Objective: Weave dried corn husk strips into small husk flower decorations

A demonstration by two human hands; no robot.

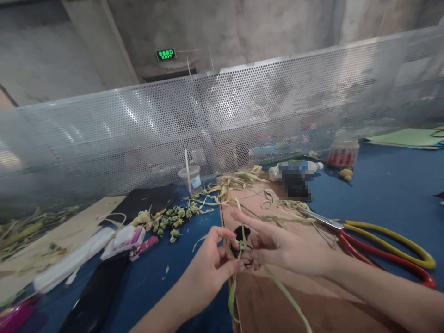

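Observation:
My left hand (pixel 217 263) and my right hand (pixel 293 247) meet over the edge of a brown cardboard sheet (pixel 277 296). Between their fingertips is a narrow pale-green leaf strip (pixel 243 238), crossed or looped at the middle. One end of it stands up, and longer ends (pixel 289 296) trail down toward me. The fingers of both hands are closed on the strip in a pinch. Behind it shows a small dark object (pixel 242 232), partly covered by my fingers; I cannot make out its kind.
Scissors (pixel 342 225) with one yellow and one red handle lie at the right. Dried leaf strips (pixel 239 180) and a bottle (pixel 314 166) lie farther back. Small woven green pieces (pixel 173 219), a lidded cup (pixel 192 178) and tissue packs (pixel 125 240) are leftward. A perforated metal screen (pixel 156 129) stands behind.

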